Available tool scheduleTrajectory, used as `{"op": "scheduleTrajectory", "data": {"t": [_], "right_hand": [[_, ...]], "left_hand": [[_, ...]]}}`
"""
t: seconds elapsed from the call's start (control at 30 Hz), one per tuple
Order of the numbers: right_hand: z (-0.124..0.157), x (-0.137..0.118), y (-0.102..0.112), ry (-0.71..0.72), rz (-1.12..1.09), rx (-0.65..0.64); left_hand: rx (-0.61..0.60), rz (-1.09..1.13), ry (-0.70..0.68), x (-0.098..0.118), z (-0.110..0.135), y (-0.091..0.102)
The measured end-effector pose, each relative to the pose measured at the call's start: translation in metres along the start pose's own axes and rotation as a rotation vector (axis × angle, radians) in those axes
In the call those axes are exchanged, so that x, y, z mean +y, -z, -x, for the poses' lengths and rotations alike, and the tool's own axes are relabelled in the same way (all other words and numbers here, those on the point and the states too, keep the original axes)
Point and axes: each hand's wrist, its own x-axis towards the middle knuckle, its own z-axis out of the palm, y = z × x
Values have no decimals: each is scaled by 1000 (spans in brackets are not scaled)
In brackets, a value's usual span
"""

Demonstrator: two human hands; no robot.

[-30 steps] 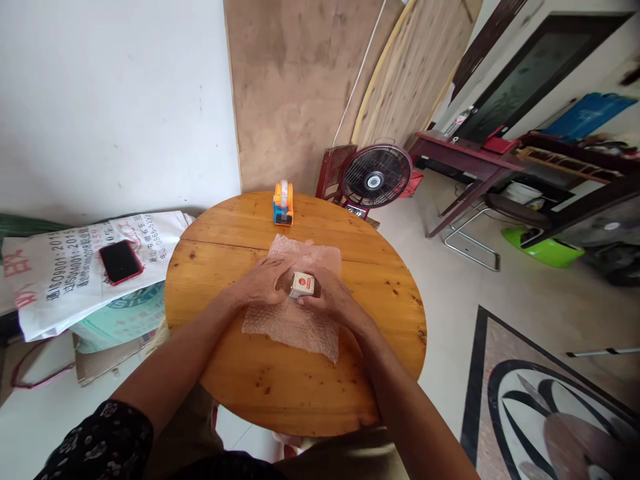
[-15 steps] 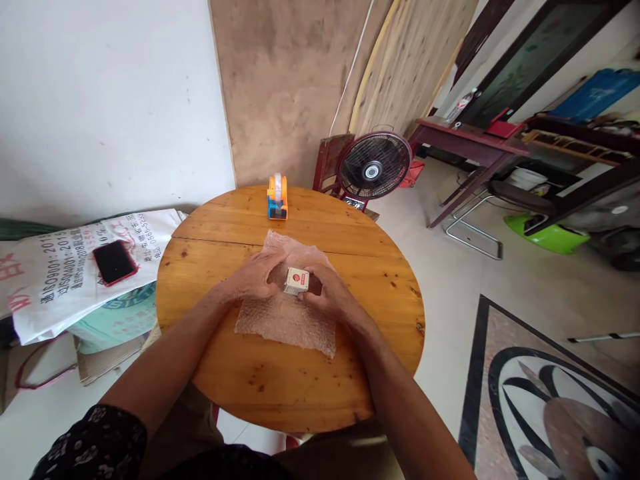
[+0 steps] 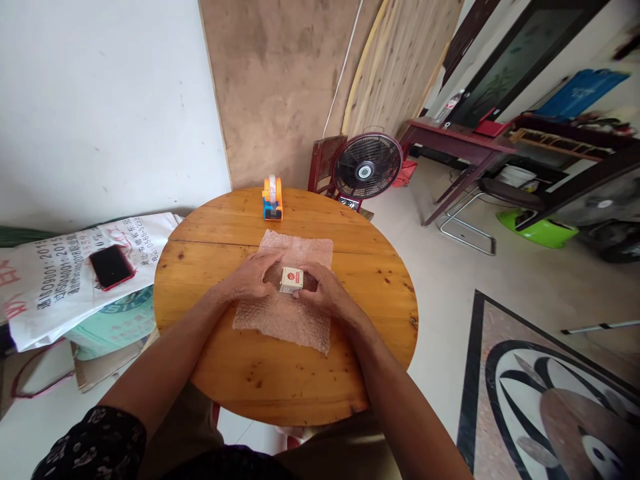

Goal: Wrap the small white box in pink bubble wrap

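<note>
A small white box with a red mark (image 3: 291,279) rests on a sheet of pinkish bubble wrap (image 3: 289,313) in the middle of a round wooden table (image 3: 240,373). Both hands close on the box from either side. My left hand (image 3: 253,276) grips its left side with curled fingers. Fingertips of my right hand (image 3: 323,291) hold its right side. The bubble wrap lies flat, and its far edge shows beyond the hands.
An orange and blue tape dispenser (image 3: 272,198) stands at the table's far edge. A black phone in a red case (image 3: 110,266) lies on white printed sacks at the left. A floor fan (image 3: 367,169) and a dark red desk (image 3: 453,133) stand beyond the table.
The box has been turned so its top face points up and now sits squarer on the wrap. The wrap's far edge has flattened. Both hands stay on the box.
</note>
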Motion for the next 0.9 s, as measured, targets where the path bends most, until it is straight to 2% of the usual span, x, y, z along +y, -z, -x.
{"op": "scheduleTrajectory", "data": {"t": [0.33, 0.67, 0.9], "right_hand": [[3, -11, 8, 41, 12, -34], [2, -12, 9, -27, 7, -47], [1, -12, 6, 0, 10, -10]], "left_hand": [[3, -26, 13, -3, 0, -4], [-13, -30, 36, -3, 0, -4], [5, -28, 18, -3, 1, -4]]}}
